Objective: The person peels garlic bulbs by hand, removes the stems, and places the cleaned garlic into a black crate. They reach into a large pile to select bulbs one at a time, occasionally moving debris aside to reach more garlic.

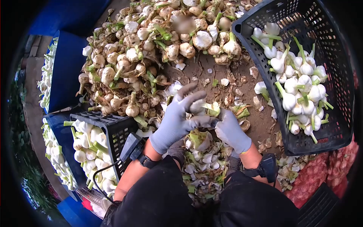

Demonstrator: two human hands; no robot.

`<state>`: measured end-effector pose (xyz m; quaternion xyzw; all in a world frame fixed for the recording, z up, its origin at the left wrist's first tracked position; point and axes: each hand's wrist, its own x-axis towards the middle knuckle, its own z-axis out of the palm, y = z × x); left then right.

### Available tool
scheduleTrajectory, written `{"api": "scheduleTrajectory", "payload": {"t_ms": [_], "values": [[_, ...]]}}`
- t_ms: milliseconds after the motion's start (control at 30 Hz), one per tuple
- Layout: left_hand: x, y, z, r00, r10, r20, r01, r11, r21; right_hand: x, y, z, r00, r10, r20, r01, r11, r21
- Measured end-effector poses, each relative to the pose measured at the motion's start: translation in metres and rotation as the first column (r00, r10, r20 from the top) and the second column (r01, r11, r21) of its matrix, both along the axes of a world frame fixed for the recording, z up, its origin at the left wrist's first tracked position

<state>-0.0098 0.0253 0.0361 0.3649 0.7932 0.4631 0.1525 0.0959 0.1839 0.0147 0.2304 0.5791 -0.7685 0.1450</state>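
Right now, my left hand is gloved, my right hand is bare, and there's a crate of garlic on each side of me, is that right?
Not quite: the head view shows your right hand is gloved, not bare. Your left hand is gloved, and there's a crate of garlic on each side.

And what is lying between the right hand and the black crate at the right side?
In the head view, brown ground lies between the right hand and the black crate, with dry garlic scraps scattered on it.
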Motion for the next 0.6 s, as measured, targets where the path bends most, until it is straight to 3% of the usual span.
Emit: {"api": "scheduleTrajectory", "payload": {"t_ms": [33,67,100,167,200,233,267,300,367,433,500,533,567,600], "values": [[-0.002,-0.001,0.0,1.0,-0.002,-0.001,0.002,1.0,-0.003,-0.001,0.001,0.004,0.998,0.049,0.026,-0.05,0.998,0.035],[-0.004,-0.003,0.0,0.919,-0.014,0.393,0.05,0.995,-0.081,-0.002,0.002,0.012,0.991,0.133,0.01,-0.131,0.953,0.272],[-0.006,-0.005,0.0,0.69,0.009,0.724,0.125,0.983,-0.132,-0.002,0.004,0.014,0.991,0.132,0.011,-0.13,0.954,0.27],[-0.003,-0.014,-0.016,0.667,-0.04,0.744,0.088,0.996,-0.026,-0.005,0.013,0.014,0.935,0.329,0.135,-0.322,0.625,0.711],[0.002,-0.014,-0.018,0.572,-0.054,0.818,-0.043,0.995,0.095,-0.004,0.014,0.014,0.954,0.262,0.144,-0.256,0.465,0.847],[0.007,-0.014,-0.018,0.471,-0.086,0.878,-0.186,0.963,0.194,0.0,0.02,0.001,0.969,0.234,0.077,-0.173,0.422,0.89],[0.01,-0.01,-0.007,0.316,-0.163,0.935,-0.262,0.932,0.251,0.003,0.022,-0.003,0.969,0.233,0.086,-0.173,0.384,0.907],[0.01,-0.01,-0.011,0.318,-0.163,0.934,-0.263,0.931,0.252,0.004,0.025,-0.005,0.968,0.234,0.093,-0.172,0.345,0.923],[0.015,-0.012,-0.021,0.16,-0.294,0.942,-0.398,0.854,0.334,0.008,0.031,-0.012,0.965,0.21,0.153,-0.219,0.338,0.915],[0.014,-0.012,-0.017,0.223,-0.414,0.883,-0.501,0.728,0.468,0.013,0.041,-0.01,0.961,0.187,0.205,-0.259,0.334,0.906],[0.003,-0.017,-0.025,0.235,-0.266,0.935,-0.597,0.72,0.355,0.021,0.049,0.003,0.759,0.413,0.504,-0.65,0.534,0.541],[0.0,-0.021,-0.028,0.14,-0.137,0.981,-0.623,0.758,0.195,0.038,0.041,-0.004,0.774,0.493,0.396,-0.631,0.646,0.429],[0.002,-0.024,-0.04,0.273,-0.056,0.96,-0.565,0.799,0.208,0.046,0.03,-0.001,0.717,0.676,0.17,-0.628,0.521,0.578],[0.003,-0.024,-0.042,0.149,-0.085,0.985,-0.621,0.767,0.16,0.043,0.022,0.007,0.705,0.672,0.226,-0.646,0.478,0.595]]}}
